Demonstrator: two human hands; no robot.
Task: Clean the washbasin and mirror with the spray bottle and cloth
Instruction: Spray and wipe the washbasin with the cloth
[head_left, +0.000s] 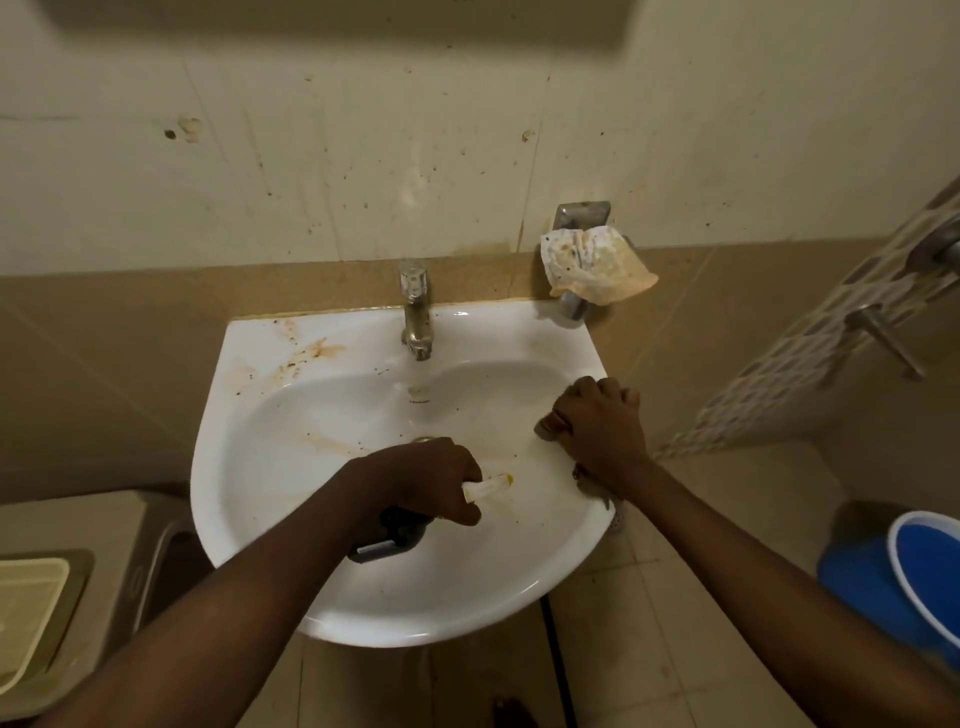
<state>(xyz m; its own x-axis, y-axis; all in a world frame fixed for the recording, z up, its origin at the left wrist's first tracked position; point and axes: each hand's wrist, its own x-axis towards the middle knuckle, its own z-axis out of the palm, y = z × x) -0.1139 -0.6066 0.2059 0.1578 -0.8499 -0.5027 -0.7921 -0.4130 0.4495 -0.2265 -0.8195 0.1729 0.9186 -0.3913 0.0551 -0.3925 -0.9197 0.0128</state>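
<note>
— Left hand (426, 480)?
— Over the middle of the washbasin (249, 467), grip curled round the spray bottle (389, 535) — pale nozzle (488, 487) poking out toward the right, dark body below the knuckles, down inside the bowl.
— Right hand (597, 431)?
— On the basin's right rim, fingers bunched tight, pressing a dark cloth (545, 427) against the porcelain; only scraps of the cloth visible at the thumb side and under the wrist.
— State of the basin?
— White, with brown stains across the back-left ledge and a rusty streak inside the bowl, left of the drain. Small dark specks scattered about.
— Tap (415, 312)?
— Upright at the back centre, metal, spout aimed into the bowl. Cannot tell whether running.
— Anything else nearby?
— Metal holder (582, 213) on the wall, right of the tap, with a stained, crumpled paper (597, 267) draped over it. Blue bucket (919, 582) on the floor at far right. Pale tray (31, 613) low at far left. Spotted beige wall tiles (363, 156) behind.
— Mirror?
— Only a blurred lower edge at the very top, if that.
</note>
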